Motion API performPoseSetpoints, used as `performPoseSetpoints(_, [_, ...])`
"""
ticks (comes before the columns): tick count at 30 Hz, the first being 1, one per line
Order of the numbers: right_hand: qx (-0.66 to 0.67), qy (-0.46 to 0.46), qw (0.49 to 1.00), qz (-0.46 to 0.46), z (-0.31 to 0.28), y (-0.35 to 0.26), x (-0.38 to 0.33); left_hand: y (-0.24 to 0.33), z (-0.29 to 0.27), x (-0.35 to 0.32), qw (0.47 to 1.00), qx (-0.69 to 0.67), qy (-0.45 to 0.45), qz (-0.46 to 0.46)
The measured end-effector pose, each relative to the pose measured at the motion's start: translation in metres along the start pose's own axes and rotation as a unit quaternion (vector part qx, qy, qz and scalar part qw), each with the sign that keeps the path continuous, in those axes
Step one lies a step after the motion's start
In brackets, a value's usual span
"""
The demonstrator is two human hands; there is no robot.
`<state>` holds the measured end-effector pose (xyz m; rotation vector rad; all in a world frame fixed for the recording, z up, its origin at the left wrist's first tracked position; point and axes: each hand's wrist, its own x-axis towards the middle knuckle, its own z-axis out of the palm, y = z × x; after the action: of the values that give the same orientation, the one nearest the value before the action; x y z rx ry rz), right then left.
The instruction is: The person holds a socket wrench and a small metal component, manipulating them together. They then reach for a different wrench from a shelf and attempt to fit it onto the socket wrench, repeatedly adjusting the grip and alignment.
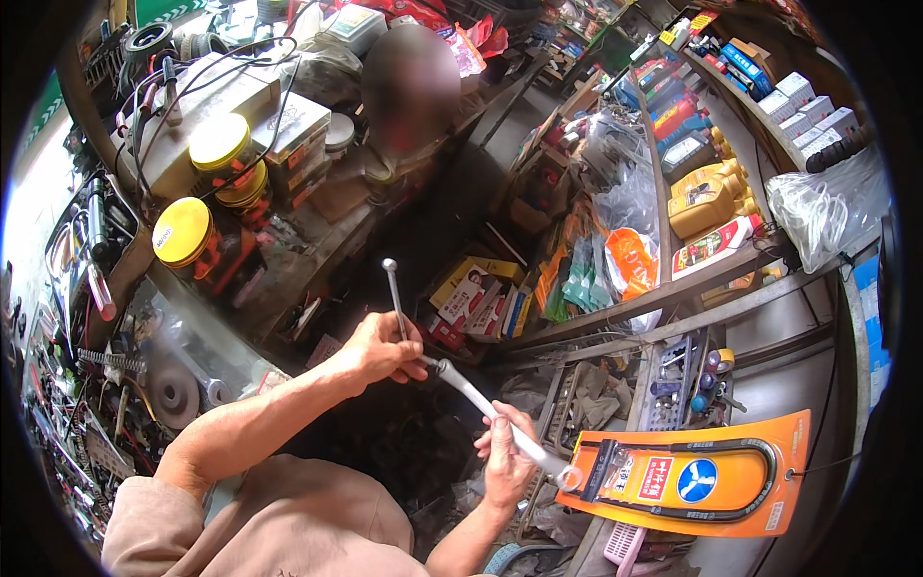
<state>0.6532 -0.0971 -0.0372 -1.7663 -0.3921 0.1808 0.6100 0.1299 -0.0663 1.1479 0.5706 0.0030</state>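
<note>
My left hand is closed around a thin metal bar with a rounded knob at its top end. Lower down, my right hand grips a long silver metal tube, thumb laid along it. The bar's lower end comes close to the tube's upper end, just below my left fingers; whether they are joined I cannot tell. The tube's wider lower end overlaps the edge of an orange card that carries a black U-shaped lock.
Yellow-lidded tubs and boxes crowd a bench at left. Loose tools and metal parts fill the near left. Shelves at right hold yellow oil jugs. Small cartons sit ahead of my hands. A blurred person is at the back.
</note>
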Motion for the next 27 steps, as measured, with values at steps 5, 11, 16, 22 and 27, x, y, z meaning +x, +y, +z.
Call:
performPoseSetpoints(5, [0.260,0.063,0.963,0.032,0.038,0.035,-0.024,0.009,-0.006,0.002,0.992,-0.123,-0.014,0.000])
performPoseSetpoints(11, [0.743,-0.038,0.626,0.233,0.025,0.065,-0.007,0.012,-0.012,0.002,0.969,-0.166,-0.180,-0.023])
performPoseSetpoints(16, [0.604,-0.075,0.756,0.240,-0.004,0.085,0.022,0.013,-0.005,-0.011,0.935,0.031,-0.344,-0.076])
performPoseSetpoints(22, [0.139,-0.013,0.982,0.130,-0.020,0.024,0.026,0.006,-0.002,-0.010,0.950,0.206,-0.214,-0.094])
performPoseSetpoints(27, [-0.012,0.026,0.999,0.035,-0.006,-0.010,-0.001,0.003,-0.001,-0.004,0.994,0.087,-0.046,-0.042])
